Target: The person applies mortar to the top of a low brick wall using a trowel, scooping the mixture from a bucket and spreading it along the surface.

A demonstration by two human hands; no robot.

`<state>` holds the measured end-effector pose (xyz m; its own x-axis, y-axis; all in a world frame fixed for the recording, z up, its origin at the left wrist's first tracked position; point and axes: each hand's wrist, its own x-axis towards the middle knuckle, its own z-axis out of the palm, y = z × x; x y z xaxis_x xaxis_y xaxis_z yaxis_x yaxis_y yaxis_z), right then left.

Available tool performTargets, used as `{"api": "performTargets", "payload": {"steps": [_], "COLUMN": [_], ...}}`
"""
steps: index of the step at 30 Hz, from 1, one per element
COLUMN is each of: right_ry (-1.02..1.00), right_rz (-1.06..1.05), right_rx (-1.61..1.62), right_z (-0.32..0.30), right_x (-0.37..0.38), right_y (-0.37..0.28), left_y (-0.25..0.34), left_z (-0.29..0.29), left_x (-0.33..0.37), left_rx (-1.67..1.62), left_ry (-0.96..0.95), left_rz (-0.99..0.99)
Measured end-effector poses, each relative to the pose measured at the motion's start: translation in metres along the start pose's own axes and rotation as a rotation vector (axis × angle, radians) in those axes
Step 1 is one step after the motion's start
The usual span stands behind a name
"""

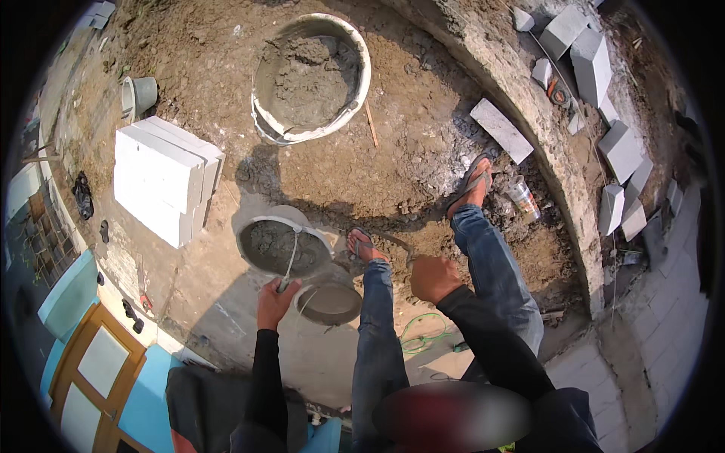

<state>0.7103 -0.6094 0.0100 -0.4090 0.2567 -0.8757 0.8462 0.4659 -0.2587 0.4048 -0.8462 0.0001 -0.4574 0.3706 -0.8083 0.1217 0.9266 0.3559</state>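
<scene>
My left hand (273,303) is closed round the pale rope handle (291,260) of a bucket. That bucket (249,223) holds wet grey mortar (281,245) and stands just ahead of the hand. Close beside it, nearer to me, is a second round bucket (355,296) with smooth grey contents. My right hand (436,279) is closed, fingers wrapped round the end of a thin, bent metal tool (396,241). The tool points left above the soil, over by my sandalled foot; its far end blends into the mud, so its full shape is unclear.
A large tub (364,75) of mortar stands on the soil ahead. White blocks (158,181) are stacked at left near a small grey bucket (143,94). A loose block (501,130) and plastic cup (522,198) lie beside a low curved concrete edge (559,177) at right.
</scene>
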Motion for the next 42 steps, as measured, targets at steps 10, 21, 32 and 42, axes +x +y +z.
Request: {"api": "performTargets", "payload": {"steps": [10,21,32,42], "right_ry": [0.356,0.735,0.391,0.370], "right_rz": [-0.063,-0.418,-0.388,-0.374], "right_rx": [0.306,0.563,0.932,1.136], "right_z": [0.017,0.016,-0.094,-0.132], "right_x": [0.013,0.017,0.011,0.023], "right_y": [-0.041,-0.045,-0.050,-0.008], "left_y": [-0.127,0.512,0.696,0.679], "left_z": [-0.022,0.039,0.322,0.450], "left_x": [0.029,-0.023,0.134,0.196], "left_rx": [0.639,0.060,0.866,1.211], "left_ry": [-0.591,-0.126,-0.261,-0.149], "left_rz": [0.326,0.760,1.423,1.426]}}
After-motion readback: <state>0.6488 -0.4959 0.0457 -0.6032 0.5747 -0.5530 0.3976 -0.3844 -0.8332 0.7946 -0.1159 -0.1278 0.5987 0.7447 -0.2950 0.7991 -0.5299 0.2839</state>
